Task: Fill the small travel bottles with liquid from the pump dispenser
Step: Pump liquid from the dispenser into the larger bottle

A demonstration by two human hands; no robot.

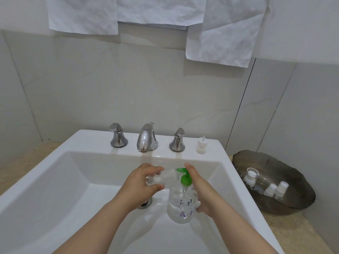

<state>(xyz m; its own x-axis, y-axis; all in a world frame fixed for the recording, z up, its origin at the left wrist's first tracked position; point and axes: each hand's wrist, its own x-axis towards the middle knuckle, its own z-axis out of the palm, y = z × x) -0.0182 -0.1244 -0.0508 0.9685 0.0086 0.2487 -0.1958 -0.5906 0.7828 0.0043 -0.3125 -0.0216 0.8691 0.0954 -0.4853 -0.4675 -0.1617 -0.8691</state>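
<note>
Over the white sink [55, 180] my right hand [200, 189] grips a clear pump dispenser [180, 206] with purple writing, one finger lying on its green pump head [184, 177]. My left hand [141, 182] holds a small clear travel bottle [165, 176] tilted on its side, its mouth right at the green nozzle. A white cap [201, 145] stands on the sink's back ledge at the right. Three more small travel bottles [271, 188] with white tops stand in a dark bowl [293, 204] on the counter to the right.
A chrome faucet [146, 137] with two handles stands at the back of the sink. The drain [145, 203] lies below my left wrist. White paper sheets [223, 33] hang on the wall above. The beige counter [293, 233] runs around the sink.
</note>
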